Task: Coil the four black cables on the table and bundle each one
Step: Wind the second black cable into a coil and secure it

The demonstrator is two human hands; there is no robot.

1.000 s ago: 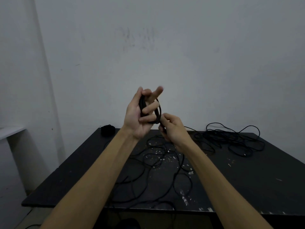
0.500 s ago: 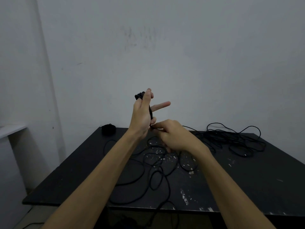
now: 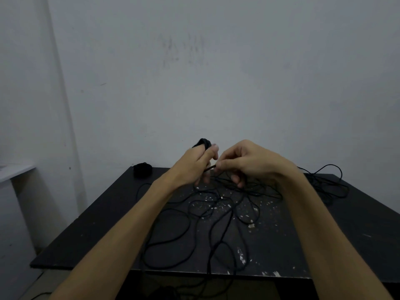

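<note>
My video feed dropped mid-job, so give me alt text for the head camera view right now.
Above a black table, the left hand grips a small coil of black cable while the right hand pinches the strand leading to it. Loose cable sprawls below, another tangle lies far right, and a finished bundle sits at the far left corner.

Two bare forearms rise from the lower edge of the frame toward its centre — no sleeves, no watch, no bands or rings to be seen. The left hand (image 3: 192, 167) and the right hand (image 3: 249, 162) are ungloved; short, plain nails show on the left hand's fingertips (image 3: 214, 146) — slightly blurred.
</note>
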